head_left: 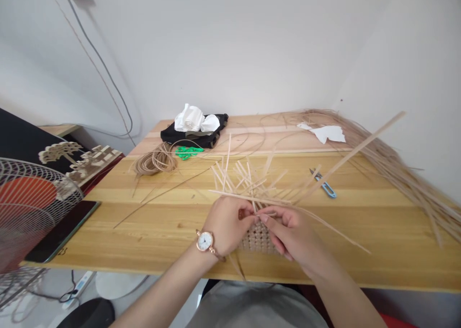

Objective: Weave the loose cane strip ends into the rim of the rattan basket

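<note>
Left hand [227, 224] and right hand [293, 229] both pinch a strip [269, 214] at the woven piece's [260, 239] upper edge; best kept snug (loose ends [248, 176] fan beyond it).

Your woven basket [257, 239] is tan and unfinished, small gaps in the weave, on the table [144, 241] near its front edge. Loose strips [248, 174] fan up and out; one long strip [360, 148] slants up right.

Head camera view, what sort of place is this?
Probably a small handcraft workspace, perhaps a room corner: a partly woven piece on a wooden table, with a pile of long strips and blue snips nearby.
</note>
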Motion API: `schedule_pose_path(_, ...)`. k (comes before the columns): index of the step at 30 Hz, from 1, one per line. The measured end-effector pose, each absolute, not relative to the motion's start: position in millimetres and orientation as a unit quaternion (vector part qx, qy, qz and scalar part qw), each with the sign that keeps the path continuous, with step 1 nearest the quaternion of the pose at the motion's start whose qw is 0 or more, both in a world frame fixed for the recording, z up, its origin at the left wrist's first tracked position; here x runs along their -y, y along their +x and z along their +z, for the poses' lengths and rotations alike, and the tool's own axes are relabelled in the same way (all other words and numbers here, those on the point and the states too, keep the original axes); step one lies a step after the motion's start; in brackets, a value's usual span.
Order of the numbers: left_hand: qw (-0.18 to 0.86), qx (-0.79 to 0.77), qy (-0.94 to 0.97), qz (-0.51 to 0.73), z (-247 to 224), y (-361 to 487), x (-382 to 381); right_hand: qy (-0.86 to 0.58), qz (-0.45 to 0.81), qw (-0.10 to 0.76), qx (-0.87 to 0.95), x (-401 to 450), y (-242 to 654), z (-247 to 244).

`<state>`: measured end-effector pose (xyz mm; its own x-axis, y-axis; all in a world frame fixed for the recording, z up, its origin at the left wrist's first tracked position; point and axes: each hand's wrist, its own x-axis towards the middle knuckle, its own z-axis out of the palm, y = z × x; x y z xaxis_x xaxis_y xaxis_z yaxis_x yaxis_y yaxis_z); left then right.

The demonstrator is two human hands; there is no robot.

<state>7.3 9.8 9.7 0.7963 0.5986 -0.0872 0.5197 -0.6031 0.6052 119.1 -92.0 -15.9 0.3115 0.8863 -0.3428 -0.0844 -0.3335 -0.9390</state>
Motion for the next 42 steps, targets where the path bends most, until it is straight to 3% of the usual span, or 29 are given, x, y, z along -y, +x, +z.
schedule_pose_path(7, 0.362, -0.312, 0.867, 0.142, 3.9, 6.9, -1.4, -0.644, 0.506, 0.489, 0.3, 94.5, 120.6, -16.2)
schedule_pose_path(20, 0.438, -0.311, 0.836, 0.112, 4.9, 8.9, -7.4, -0.607, 0.546, 0.537, 0.213, 100.9, 115.8, -12.6)
schedule_pose_path(25, 0.424, -0.308, 0.843, 0.125, 3.0, 8.3, -7.3, -0.636, 0.456, 0.586, 0.209, 106.1, 115.9, -12.4)
schedule_pose_path(33, 0.416, -0.31, 0.846, 0.123, 1.8, 8.0, -10.6, -0.74, 0.179, 0.429, 0.486, 96.5, 123.8, 4.5)
schedule_pose_path(42, 0.412, -0.3, 0.852, 0.122, 1.4, 7.7, -11.4, -0.706, 0.19, 0.309, 0.609, 83.6, 144.7, 18.9)
